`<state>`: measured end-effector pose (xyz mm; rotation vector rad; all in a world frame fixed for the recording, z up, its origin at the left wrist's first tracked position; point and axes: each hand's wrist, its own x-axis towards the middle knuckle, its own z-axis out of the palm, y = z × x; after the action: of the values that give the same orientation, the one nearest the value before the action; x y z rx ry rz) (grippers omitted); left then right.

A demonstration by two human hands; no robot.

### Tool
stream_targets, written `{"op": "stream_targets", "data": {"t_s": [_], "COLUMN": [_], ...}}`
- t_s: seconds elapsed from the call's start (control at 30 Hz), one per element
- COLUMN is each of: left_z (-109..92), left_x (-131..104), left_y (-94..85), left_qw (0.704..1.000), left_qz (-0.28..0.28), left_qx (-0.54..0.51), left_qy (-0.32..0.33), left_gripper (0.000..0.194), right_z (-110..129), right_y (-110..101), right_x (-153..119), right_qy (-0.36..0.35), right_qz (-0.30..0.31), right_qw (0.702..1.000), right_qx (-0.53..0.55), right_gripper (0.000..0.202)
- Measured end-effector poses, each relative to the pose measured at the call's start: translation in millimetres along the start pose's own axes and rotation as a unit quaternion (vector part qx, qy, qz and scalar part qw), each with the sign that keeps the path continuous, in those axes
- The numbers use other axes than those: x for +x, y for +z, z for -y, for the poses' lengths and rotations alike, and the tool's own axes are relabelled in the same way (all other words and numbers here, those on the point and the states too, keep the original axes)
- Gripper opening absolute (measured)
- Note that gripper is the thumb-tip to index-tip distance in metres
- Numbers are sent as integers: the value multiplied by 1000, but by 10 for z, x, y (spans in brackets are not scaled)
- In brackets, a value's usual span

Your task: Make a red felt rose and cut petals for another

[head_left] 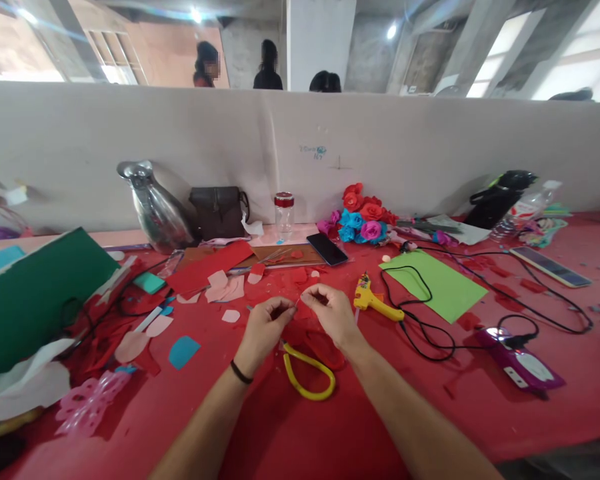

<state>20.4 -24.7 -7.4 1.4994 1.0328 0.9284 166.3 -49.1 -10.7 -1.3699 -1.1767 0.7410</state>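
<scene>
From close behind the left hand (pixel 267 331) and right hand (pixel 333 316), the lone head-worn camera looks forward and down over the red worktable (pixel 465 393), facing the partition (pixel 405 143) at twelve o'clock.

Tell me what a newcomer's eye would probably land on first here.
Probably the bunch of red, blue and pink flowers at the foot of the pale wall, toward the back of the red table. Next might come the yellow glue gun, just right of the right hand, and the yellow looped handle lying nearer the person. The left hand is close beside the right at mid-table.
</scene>
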Motion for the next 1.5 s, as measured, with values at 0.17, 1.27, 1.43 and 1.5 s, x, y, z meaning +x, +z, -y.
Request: {"op": "stream_targets", "data": {"t_s": [0.17, 1.27, 1.43, 1.5], "left_z": [25, 48, 24, 6], "left_x": [24, -43, -61, -63], "left_y": [-34, 42, 60, 67], "left_qw": [993, 968, 955, 948], "left_qz": [-13, 74, 80, 73], "left_qx": [-108, -192, -232, -252], "left_qy": [-39, -145, -165, -182], "left_gripper": [19, 26, 23, 20], "right_z": [-13, -16, -9, -4], "right_y": [-72, 140, 132, 138], "right_x": [30, -97, -90, -98], "right_qy": [-5, 79, 66, 57], "right_qz": [-70, -6, -17, -22], "right_qw": [997, 973, 973, 973], "right_qx": [-39, 215, 221, 222], "right_gripper": [31, 22, 21, 20]}}
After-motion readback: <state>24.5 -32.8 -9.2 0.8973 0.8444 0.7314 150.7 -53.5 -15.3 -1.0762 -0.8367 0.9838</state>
